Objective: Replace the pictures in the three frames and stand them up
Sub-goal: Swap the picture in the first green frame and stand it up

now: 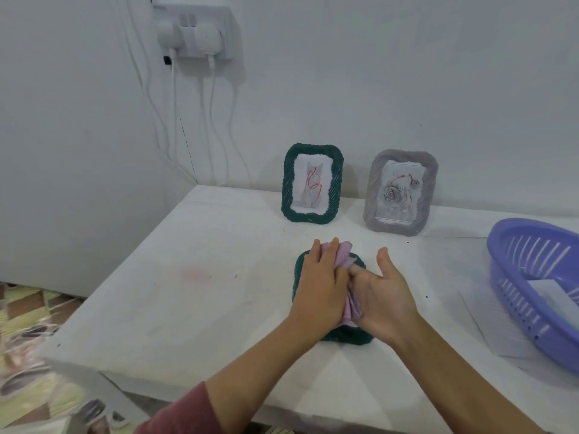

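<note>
Two frames stand upright against the wall at the back of the white table: a dark green frame (312, 183) with a cat picture and a grey frame (400, 192) with a rose picture. A third dark green frame (344, 335) lies face down near the middle, its pale pink back stand (345, 253) raised between my hands. My left hand (321, 285) lies flat over the left side of the frame, fingers against the stand. My right hand (383, 299) presses on the stand from the right, palm turned inward, thumb up. Most of the frame is hidden under my hands.
A purple plastic basket (501, 245) sits at the right edge with a paper inside, and a white sheet (498, 327) lies beneath it. A wall socket (194, 29) with white cables hangs at the upper left. The table's front edge is close below my forearms.
</note>
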Available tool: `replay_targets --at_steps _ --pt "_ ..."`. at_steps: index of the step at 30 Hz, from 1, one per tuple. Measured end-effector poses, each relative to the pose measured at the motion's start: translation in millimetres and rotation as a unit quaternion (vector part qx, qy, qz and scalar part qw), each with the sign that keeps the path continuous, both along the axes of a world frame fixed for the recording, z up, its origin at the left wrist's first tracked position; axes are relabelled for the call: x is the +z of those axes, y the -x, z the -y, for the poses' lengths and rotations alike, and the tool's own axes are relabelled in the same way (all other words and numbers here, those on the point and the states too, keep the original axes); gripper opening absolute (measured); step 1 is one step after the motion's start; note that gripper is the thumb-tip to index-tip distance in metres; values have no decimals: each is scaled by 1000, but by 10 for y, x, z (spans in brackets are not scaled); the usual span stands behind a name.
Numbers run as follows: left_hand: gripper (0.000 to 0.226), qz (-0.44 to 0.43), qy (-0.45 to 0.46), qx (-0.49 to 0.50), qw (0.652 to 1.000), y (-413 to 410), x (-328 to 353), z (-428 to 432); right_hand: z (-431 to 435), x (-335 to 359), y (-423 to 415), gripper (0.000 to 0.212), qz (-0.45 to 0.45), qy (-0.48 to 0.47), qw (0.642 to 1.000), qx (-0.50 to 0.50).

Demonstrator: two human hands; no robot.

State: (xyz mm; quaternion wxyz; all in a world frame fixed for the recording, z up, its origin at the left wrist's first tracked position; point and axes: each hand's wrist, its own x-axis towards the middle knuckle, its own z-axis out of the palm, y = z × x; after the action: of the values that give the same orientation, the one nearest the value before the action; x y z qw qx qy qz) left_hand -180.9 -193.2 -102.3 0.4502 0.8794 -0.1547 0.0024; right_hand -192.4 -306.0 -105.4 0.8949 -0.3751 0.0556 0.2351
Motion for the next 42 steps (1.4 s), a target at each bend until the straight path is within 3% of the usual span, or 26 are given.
replay_targets --at_steps 2,3,4,5,7,8,9,11,14,18,26,28,31,34,36,40,42 --pt "45 7 27 40 999 6 44 -57 -26 86 15 75 48 161 986 -8" --pt "45 16 32 65 997 -2 69 -117 -40 125 27 65 81 280 956 -26" --pt "46 27 28 89 995 -21 88 -207 -10 111 26 53 100 411 904 -65" --pt "47 47 6 110 993 -67 96 -325 53 55 15 46 116 541 826 -107" --pt "50 117 -117 138 977 -231 50 -650 218 -150 -15 45 149 740 650 -92" --pt "56 134 -206 151 957 -334 7 -818 286 -268 -20 47 157 790 590 -51" --pt "63 124 -294 163 934 -429 -28 -972 338 -381 -29 49 154 811 564 -20" --pt "82 59 -390 177 902 -535 -75 -1198 375 -557 -31 49 151 818 555 -9" --pt "101 -20 -421 170 891 -555 -243 -1379 355 -633 -21 49 167 832 529 -25" --pt "55 -27 -401 177 898 -526 -481 -1443 365 -659 -20 50 171 842 511 -19" --pt "55 -73 -382 171 905 -575 -533 -1472 363 -632 -26 50 175 844 507 -20" --pt "59 -70 -367 195 907 -521 -484 -1367 373 -633 -37 50 175 834 523 -20" --pt "62 -9 -274 226 935 -332 -415 -997 382 -580 -25 50 172 806 566 -38" --pt "49 -41 -200 177 963 -131 -464 -500 385 -503 8 49 158 813 557 -66" --pt "43 -71 -206 157 963 -70 -525 -263 349 -486 20 44 149 816 555 -57" --pt "33 -108 -141 184 967 -99 -495 -180 242 -453 26 37 128 747 644 -104" --pt "22 -150 -30 192 969 -120 -446 -245 243 -394 16 34 105 698 695 -139"
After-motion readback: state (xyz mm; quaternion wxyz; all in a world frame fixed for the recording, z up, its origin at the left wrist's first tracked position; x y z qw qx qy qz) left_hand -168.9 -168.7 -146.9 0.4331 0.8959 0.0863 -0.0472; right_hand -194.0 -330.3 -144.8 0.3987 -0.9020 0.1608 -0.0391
